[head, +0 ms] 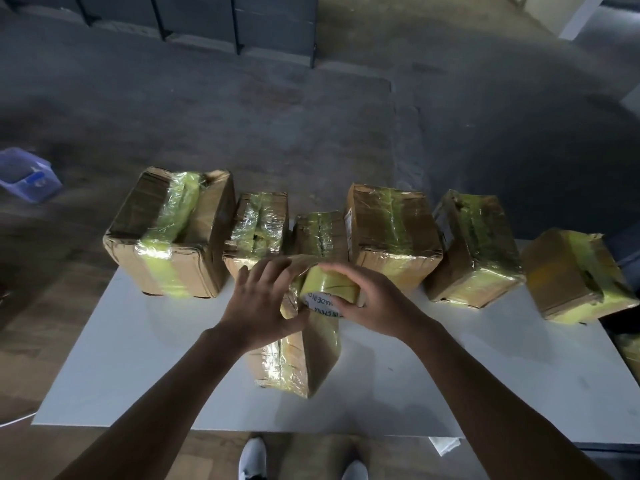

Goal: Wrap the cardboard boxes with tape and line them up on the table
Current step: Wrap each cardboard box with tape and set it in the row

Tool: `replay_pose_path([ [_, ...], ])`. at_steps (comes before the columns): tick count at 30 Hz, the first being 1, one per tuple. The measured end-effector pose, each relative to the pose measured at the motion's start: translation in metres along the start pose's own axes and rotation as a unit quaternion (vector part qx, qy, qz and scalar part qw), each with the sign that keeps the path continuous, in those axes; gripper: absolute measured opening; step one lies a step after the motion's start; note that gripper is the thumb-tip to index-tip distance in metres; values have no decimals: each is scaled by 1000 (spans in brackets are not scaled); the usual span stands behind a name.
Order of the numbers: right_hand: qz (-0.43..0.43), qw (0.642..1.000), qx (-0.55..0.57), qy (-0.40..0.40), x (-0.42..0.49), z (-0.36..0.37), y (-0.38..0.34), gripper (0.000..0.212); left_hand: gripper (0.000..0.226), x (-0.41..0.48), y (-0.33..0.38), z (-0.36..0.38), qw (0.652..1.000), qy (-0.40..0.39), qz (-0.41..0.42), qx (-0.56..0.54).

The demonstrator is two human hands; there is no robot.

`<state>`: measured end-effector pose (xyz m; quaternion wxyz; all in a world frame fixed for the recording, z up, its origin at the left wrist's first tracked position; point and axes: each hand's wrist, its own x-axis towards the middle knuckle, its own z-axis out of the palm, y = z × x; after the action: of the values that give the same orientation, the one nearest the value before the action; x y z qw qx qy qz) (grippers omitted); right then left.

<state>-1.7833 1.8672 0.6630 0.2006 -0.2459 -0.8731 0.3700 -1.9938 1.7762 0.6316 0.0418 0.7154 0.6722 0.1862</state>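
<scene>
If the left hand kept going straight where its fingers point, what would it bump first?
Probably the second taped box from the left, just beyond the left hand; depth is unclear, so it might pass above.

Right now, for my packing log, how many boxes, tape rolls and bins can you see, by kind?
Back-row boxes: 6
Box being wrapped: 1
Tape roll: 1
Blue bin: 1
Total: 9
Yellowish shape cut off at the right edge: not counted.
</scene>
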Motion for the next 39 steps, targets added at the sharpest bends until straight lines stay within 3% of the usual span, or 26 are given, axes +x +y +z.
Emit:
replay_pose_path([
  [2, 10, 1000, 14, -1, -2, 2, 1, 55, 74, -3, -2, 2, 1000, 18, -1, 1],
  [6, 2, 998, -66, 24, -2, -3, 4, 52, 73, -7, -4, 3, 999, 35, -8, -5],
  [10, 26, 987, -160, -11, -11, -7, 11, 55, 71, -9, -4, 3, 999, 34, -20, -19],
  [16, 81, 993, -73, -38, -24, 14, 22, 65, 77, -16, -15, -2, 996, -1, -64, -61],
  [19, 86, 994, -56, -33, -28, 17, 26, 72, 74, -25, -9, 3, 992, 23, -73, -96],
  [25, 69, 996, -55, -25, -38, 18, 28, 62, 67, -42, 5, 39, 960, 124, -132, -215],
  [29, 41, 996, -60, -44, -33, 33, 32, 50, 66, -57, -4, 64, 902, 72, -237, -355],
  [32, 26, 990, -109, -83, -20, 51, 34, 50, 59, -73, -16, 82, 889, 15, -278, -364],
  [34, 30, 988, -133, -75, -13, 61, 33, 51, 60, -76, -16, 87, 898, 12, -286, -332],
  [36, 34, 986, -145, -74, -10, 63, 34, 52, 61, -75, -16, 89, 943, 22, -233, -237],
  [39, 34, 981, -160, -104, -7, 58, 30, 53, 60, -73, -20, 87, 982, -53, -150, -102],
])
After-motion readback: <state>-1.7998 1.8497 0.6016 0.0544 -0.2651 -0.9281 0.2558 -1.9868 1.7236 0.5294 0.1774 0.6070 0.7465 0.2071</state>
